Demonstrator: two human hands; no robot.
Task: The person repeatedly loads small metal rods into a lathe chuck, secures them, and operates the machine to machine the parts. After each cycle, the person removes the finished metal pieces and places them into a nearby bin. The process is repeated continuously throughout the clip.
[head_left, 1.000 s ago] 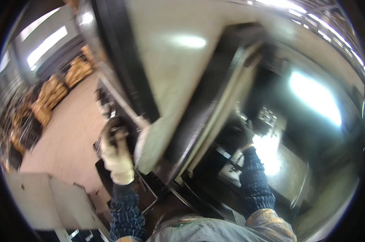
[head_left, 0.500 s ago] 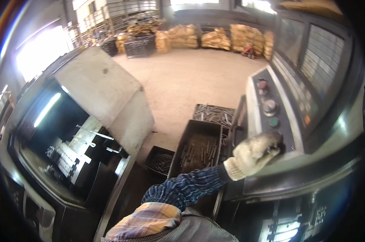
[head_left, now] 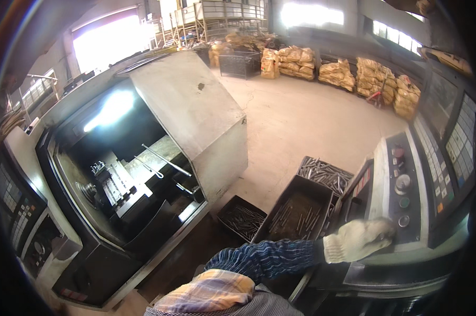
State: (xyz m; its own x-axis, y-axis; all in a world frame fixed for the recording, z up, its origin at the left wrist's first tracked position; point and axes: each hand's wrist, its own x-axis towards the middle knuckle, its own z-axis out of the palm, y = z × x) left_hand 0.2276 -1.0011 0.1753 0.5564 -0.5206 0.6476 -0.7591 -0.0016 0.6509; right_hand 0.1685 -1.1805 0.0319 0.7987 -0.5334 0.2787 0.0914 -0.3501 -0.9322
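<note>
My left hand, in a whitish work glove with dirty fingertips, reaches across to the right under a blue patterned sleeve. Its fingers are curled closed at the lower end of a machine control panel; whatever they may hold is hidden. Just beyond the fingertips is a small round button. Further up the panel are a green button, a silver rotary knob and a red button. My right hand is out of view.
On the left stands a lathe with its lit interior showing a tool slide. Black bins with metal rods and small parts sit between the machines. Stacked yellow sacks and a wire cage line the far side.
The view has swung left, so the machines and bins appear further right. My left hand remains at the panel's lower end, its fingers now drawn in more, below the small round button.
</note>
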